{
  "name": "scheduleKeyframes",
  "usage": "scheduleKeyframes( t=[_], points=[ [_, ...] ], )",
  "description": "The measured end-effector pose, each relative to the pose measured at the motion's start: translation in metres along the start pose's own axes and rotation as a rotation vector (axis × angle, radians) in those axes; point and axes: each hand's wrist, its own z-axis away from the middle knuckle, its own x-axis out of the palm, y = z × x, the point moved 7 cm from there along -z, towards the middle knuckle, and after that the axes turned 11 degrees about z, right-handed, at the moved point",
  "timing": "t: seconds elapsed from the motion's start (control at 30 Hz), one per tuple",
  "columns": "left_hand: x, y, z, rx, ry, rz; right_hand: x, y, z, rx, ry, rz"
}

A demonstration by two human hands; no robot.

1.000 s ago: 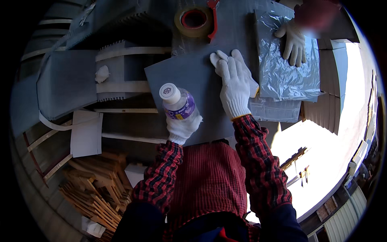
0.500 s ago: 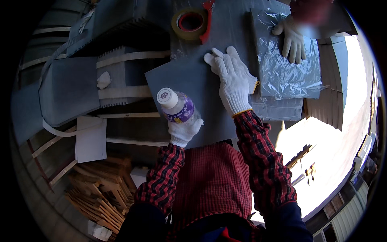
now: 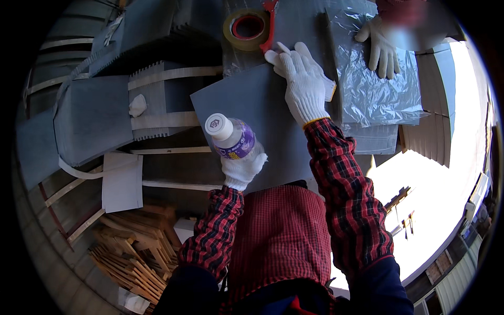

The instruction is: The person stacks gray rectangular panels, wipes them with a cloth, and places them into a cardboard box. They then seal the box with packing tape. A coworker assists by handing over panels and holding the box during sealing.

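Note:
In my white-gloved left hand (image 3: 242,170) is a clear plastic bottle (image 3: 255,143) with a white cap and a purple label. The fingers wrap round its lower part, over the near left of a flat grey sheet (image 3: 252,97). My right hand (image 3: 306,97), also in a white knit glove, lies flat with fingers stretched toward the sheet's far edge. Under it there seems to be a loose white glove (image 3: 331,89), its yellow-edged cuff showing at the side; the overlap hides most of it.
A tape roll (image 3: 247,29) lies beyond my right hand, beside a red tool (image 3: 269,23). At far right another person's gloved hand (image 3: 384,55) rests on a plastic-wrapped stack (image 3: 375,102). Grey notched panels (image 3: 94,113) stand left; wooden pieces (image 3: 134,247) are below.
My right hand has slid forward, away from me, and the loose glove under it has moved along. My left hand still holds the bottle in nearly the same place.

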Motion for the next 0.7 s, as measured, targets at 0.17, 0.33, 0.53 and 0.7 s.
scheduleKeyframes(
  t=[0.17, 0.33, 0.53, 0.7],
  points=[
    [0.003, 0.016, -0.014, -0.091, -0.081, -0.121, -0.006, 0.004, 0.011, 0.007, -0.122, -0.013],
    [0.001, -0.002, -0.012, -0.139, -0.009, 0.060, -0.069, -0.001, 0.149, 0.052, -0.064, -0.074],
    [-0.002, 0.007, -0.010, -0.038, 0.036, 0.096, -0.080, 0.001, 0.220, 0.129, -0.179, -0.070],
    [-0.001, 0.015, -0.015, -0.026, 0.026, 0.179, -0.066, -0.003, 0.173, 0.103, -0.134, 0.007]
  ],
)
